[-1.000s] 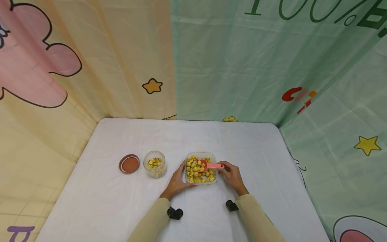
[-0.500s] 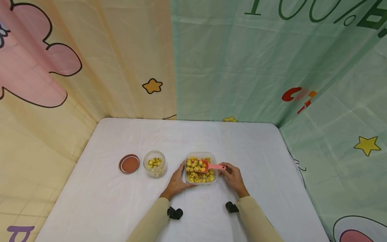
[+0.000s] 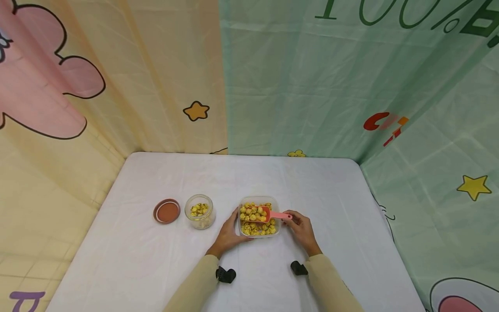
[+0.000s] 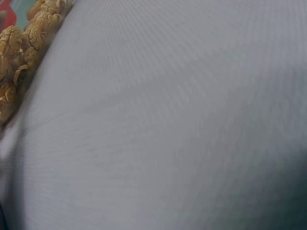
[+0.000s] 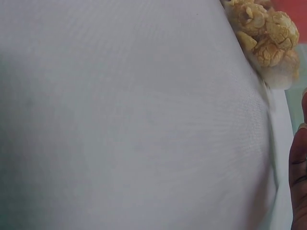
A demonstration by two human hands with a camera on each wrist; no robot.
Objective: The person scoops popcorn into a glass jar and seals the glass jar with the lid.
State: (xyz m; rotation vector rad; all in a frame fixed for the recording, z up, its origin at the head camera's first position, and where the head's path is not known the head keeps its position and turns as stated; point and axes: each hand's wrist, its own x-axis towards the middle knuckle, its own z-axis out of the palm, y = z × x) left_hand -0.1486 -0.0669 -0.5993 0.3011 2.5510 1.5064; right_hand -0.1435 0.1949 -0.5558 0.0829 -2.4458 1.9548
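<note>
My right hand pinches the pink handle of a scoop. The scoop's red bowl, loaded with yellow popcorn, is over a clear plastic container that holds more popcorn. Around the container's left side my left hand grips it, thumb along the front edge. Popcorn fills a corner of the left wrist view; the left hand is out of sight there. In the right wrist view, part of the right hand shows at the edge, below popcorn and a red patch of scoop.
Left of the container stands an uncapped glass jar with some popcorn inside. A round brown lid lies left of the jar. All of it is on a white-covered table, with printed curtains along its back and sides.
The scoop has shifted slightly to the right and is fuller with popcorn; the right hand has moved a little with it. The left hand and the container have stayed in place.
</note>
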